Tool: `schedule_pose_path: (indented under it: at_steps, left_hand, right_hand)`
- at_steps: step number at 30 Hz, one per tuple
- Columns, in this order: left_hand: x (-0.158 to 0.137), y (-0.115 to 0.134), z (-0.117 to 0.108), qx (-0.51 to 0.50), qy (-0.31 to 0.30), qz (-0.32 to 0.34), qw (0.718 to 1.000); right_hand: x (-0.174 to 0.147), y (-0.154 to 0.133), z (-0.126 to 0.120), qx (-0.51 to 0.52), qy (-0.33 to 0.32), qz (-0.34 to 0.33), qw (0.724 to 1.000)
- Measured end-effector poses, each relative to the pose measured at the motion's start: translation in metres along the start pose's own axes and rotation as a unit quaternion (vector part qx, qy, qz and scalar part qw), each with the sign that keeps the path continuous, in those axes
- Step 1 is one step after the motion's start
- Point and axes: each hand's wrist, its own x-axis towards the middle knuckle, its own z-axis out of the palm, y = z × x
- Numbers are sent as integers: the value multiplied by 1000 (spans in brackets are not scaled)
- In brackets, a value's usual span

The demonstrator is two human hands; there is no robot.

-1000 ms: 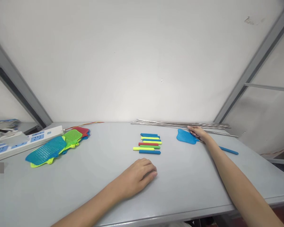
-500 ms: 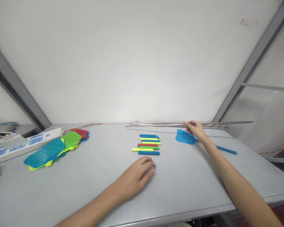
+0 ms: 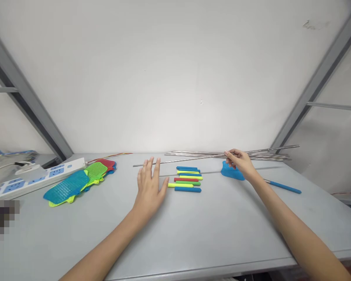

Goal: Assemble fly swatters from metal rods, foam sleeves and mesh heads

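Note:
My right hand (image 3: pixel 240 160) pinches a thin silver metal rod (image 3: pixel 190 159) and holds it raised, slanting slightly down to the left. Close to the rod's left end, my left hand (image 3: pixel 149 187) is open with its fingers spread; whether a fingertip touches the rod I cannot tell. Under my right hand lies a blue mesh fly swatter head (image 3: pixel 231 172), and a blue handle on a metal shaft (image 3: pixel 283 187) shows beyond the forearm; the part between is hidden. Right of my left hand, several blue, yellow, red and green plastic handles (image 3: pixel 187 180) lie in a column.
A bundle of metal rods (image 3: pixel 263 157) lies along the wall at the back. On the left, overlapping coloured fly swatter heads (image 3: pixel 66 188) rest beside a white power strip (image 3: pixel 51 174) with a plugged-in adapter (image 3: pixel 31 173). The grey table's front edge (image 3: pixel 222 271) runs below.
My right hand has lifted one rod away from the bundle, its left end now further left. My left hand has moved forward and left from the table, its fingers spreading toward that end.

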Motion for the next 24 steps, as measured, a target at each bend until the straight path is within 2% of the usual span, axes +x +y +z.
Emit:
schedule_pose_path:
  at_steps: [4,8,13,16,21,24]
  left_hand:
    - [9,-20,2,47,0,2,999]
    - [13,-28,0,46,-3,16,999]
    - [8,-23,1,6,-111,10,994]
    - [4,-16,4,-44,-155,-7,987]
    - [-2,-8,8,-122,-211,-47,969]
    - [-3,-6,9,-138,-209,-66,966]
  right_hand:
    - [-3,-5,-2,19,1,10,1000]
    - [-7,-11,-1,47,-1,7,999]
    - [-10,-10,3,113,67,-29,991]
    - [-9,-5,4,156,79,-35,984]
    - [-10,-6,4,224,63,-65,970]
    - [-15,-13,7,233,6,-72,970]
